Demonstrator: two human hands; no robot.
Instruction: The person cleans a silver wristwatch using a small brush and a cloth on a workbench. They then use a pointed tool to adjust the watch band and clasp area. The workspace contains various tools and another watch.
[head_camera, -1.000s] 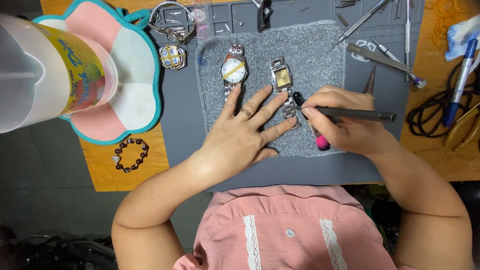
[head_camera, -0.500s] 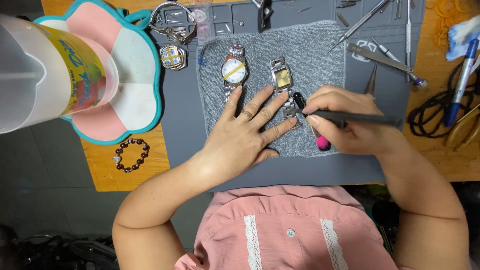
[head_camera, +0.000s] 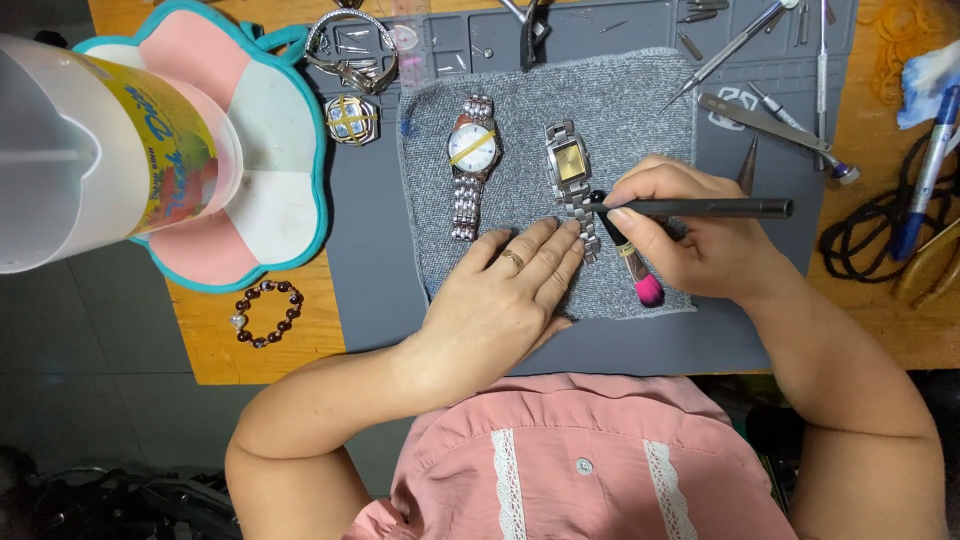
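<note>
The right hand grips a thin black metal tool; its tip touches the silver watch with a square gold face on the grey cloth; the left hand lies flat and loose, fingertips pressing the watch's band.

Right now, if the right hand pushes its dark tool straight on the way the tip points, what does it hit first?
Probably the band of the square-faced watch: the right hand aims the dark tool leftward, its tip at the band. Actual contact is unclear.

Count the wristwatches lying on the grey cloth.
2. A round white-dial watch lies left, untouched; a rectangular gold-dial watch lies right, its band under the left hand and right hand.
</note>
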